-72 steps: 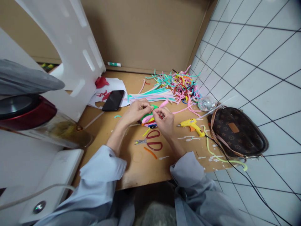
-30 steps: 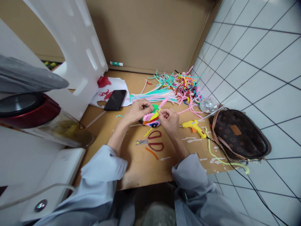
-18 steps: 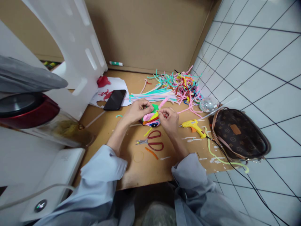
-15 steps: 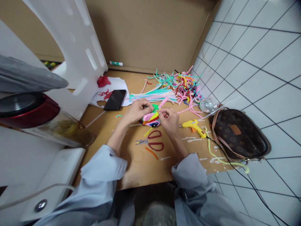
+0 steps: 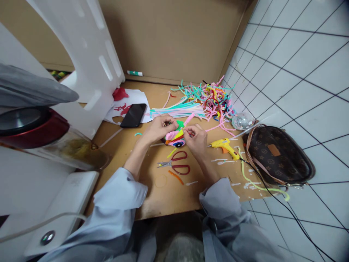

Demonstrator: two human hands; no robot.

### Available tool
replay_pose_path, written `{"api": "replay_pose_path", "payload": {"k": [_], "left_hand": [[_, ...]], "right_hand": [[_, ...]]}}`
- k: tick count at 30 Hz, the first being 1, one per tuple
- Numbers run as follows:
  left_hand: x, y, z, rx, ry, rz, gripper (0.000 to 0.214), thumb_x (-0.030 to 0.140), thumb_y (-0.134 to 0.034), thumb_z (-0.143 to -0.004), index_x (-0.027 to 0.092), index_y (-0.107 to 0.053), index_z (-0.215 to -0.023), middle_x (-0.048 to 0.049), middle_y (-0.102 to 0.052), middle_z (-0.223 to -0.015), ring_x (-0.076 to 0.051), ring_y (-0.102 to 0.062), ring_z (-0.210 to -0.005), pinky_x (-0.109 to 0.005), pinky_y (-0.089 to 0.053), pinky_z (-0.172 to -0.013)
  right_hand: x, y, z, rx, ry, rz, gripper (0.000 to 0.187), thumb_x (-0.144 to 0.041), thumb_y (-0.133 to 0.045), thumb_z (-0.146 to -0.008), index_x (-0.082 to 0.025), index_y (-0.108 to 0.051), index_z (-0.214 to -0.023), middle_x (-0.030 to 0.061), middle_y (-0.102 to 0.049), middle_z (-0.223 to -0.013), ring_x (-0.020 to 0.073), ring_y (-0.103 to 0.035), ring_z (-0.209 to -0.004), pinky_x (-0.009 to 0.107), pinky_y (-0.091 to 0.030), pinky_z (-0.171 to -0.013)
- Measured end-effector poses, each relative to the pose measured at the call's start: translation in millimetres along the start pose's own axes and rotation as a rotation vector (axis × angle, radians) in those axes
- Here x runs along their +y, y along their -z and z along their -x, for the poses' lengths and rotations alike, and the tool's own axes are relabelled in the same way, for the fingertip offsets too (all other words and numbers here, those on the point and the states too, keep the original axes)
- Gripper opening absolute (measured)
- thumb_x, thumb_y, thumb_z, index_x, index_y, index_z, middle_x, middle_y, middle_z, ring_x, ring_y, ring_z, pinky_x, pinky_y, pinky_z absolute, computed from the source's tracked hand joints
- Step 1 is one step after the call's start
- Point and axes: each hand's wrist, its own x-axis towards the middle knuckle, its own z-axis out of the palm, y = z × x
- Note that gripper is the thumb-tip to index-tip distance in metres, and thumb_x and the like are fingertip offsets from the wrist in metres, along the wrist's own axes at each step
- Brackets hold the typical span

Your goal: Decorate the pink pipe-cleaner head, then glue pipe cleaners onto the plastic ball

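Observation:
Between my hands is a small pipe-cleaner figure (image 5: 178, 137), pink, yellow, green, red and blue, with a round dark eye on its near side. My left hand (image 5: 163, 127) is closed on its left side, thumb and fingers by the green part. My right hand (image 5: 196, 137) pinches at its yellow strip from the right; the fingertips partly hide what they hold. Just below lie red-handled scissors (image 5: 177, 163), blades to the left, and a short yellow pipe-cleaner piece (image 5: 171, 152). An orange piece (image 5: 176, 177) lies nearer to me.
A yellow glue gun (image 5: 225, 146) with a black cord lies right of my hands, beside a brown handbag (image 5: 278, 154). Behind are a heap of coloured pipe cleaners (image 5: 212, 96), a row of straight ones (image 5: 180, 109) and a phone (image 5: 133, 115). A red-lidded jar (image 5: 54, 134) stands left.
Almost nothing differs. My right fingertips have shifted very slightly at the yellow strip; my left hand and the figure stay in place.

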Motion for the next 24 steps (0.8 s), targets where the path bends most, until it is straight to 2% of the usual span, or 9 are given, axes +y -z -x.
{"api": "replay_pose_path", "payload": {"k": [12, 24], "left_hand": [[-2.1, -0.6, -0.2, -0.002, -0.002, -0.010, 0.025, 0.041, -0.064, -0.078, 0.016, -0.070, -0.077, -0.0035, -0.064, -0.082, -0.017, -0.056, -0.079, -0.030, -0.044, -0.074], [0.1, -0.8, 0.4, -0.005, -0.007, -0.026, 0.025, 0.040, -0.063, -0.077, 0.016, -0.070, -0.076, -0.0037, -0.063, -0.082, -0.017, -0.055, -0.077, -0.030, -0.042, -0.072]], "right_hand": [[1.8, -0.5, 0.7, 0.019, 0.040, -0.005, 0.014, -0.021, -0.057, -0.084, -0.019, -0.070, -0.079, 0.0036, -0.063, -0.081, 0.0160, -0.060, -0.070, 0.029, -0.048, -0.069], [0.2, -2.7, -0.9, 0.039, -0.023, 0.005, 0.012, -0.020, -0.058, -0.083, -0.020, -0.067, -0.076, 0.0029, -0.063, -0.080, 0.0160, -0.061, -0.070, 0.029, -0.049, -0.069]]}}
